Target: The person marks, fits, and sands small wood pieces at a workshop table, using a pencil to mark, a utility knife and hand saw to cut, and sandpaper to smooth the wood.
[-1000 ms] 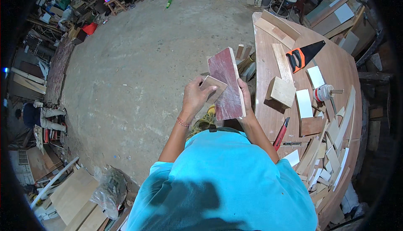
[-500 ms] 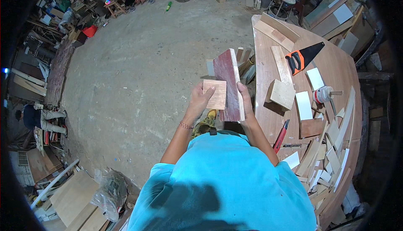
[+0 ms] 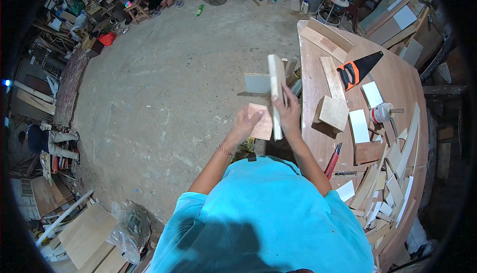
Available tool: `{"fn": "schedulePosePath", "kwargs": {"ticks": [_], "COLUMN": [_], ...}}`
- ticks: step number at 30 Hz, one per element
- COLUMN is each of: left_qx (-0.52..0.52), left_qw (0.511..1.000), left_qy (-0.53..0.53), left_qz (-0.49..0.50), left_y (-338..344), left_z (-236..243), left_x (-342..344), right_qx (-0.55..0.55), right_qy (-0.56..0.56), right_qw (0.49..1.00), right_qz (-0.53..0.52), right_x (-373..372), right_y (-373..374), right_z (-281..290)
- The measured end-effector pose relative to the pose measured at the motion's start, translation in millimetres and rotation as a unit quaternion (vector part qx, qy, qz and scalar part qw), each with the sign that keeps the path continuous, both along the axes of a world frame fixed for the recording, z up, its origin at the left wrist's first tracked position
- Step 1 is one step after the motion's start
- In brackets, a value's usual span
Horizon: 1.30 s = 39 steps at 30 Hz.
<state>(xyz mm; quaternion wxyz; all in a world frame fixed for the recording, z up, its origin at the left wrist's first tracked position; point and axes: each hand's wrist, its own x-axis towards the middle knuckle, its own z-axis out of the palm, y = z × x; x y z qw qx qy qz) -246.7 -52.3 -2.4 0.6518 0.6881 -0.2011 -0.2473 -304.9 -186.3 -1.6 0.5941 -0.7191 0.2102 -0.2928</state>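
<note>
While the right hand (image 3: pixel 289 116) grips the long pale board (image 3: pixel 276 94) edge-on, fingers wrapped round its lower half, the board stands nearly upright in the air, just off the left edge of the workbench (image 3: pixel 397 82). And there's the left hand (image 3: pixel 243 126), fingers laid flat and together against a small square wood block (image 3: pixel 262 121), pressing it up to the side of the board so the two pieces touch. Both are held out above the concrete floor (image 3: pixel 164 94), in front of the person's turquoise shirt (image 3: pixel 263 218).

Over to the right, the bench is busy: a handsaw with an orange and black handle (image 3: pixel 358 69) lies toward the far side, a thick square offcut (image 3: pixel 332 113) sits near the bench's left edge, just right of the right hand, and a white panel (image 3: pixel 358 126) rests beside it. A roll of tape (image 3: pixel 381 112) sits further right (partly among thin strips of wood). A red-handled tool (image 3: pixel 332 161) lies at the near edge by the right forearm. Far left, another person (image 3: pixel 47 140) crouches by stacked timber.
</note>
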Motion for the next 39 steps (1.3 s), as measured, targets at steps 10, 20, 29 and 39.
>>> {"fn": "schedulePosePath", "kwargs": {"ticks": [10, 20, 29, 39], "left_qx": [-0.082, -0.023, -0.067, -0.099], "left_qw": [0.989, 0.993, 0.990, 0.981], "left_qy": [0.101, 0.109, 0.122, 0.163], "left_qz": [0.068, -0.047, -0.011, -0.033], "left_y": [5.4, -6.4, -14.4, -10.8], "left_z": [-12.8, -0.3, -6.9, -18.4], "left_x": [9.9, -20.7, -10.3, -0.8], "right_qx": [-0.089, -0.077, 0.056, -0.114], "right_qy": [0.046, 0.029, -0.020, 0.028], "right_qw": [0.993, 0.995, 0.998, 0.993], "right_qz": [0.067, -0.061, 0.009, 0.002], "right_x": [-31.9, -6.8, -12.1, -27.6], "right_y": [31.9, -22.3, -10.6, 1.0], "right_z": [21.5, -11.0, -19.1, 4.2]}}
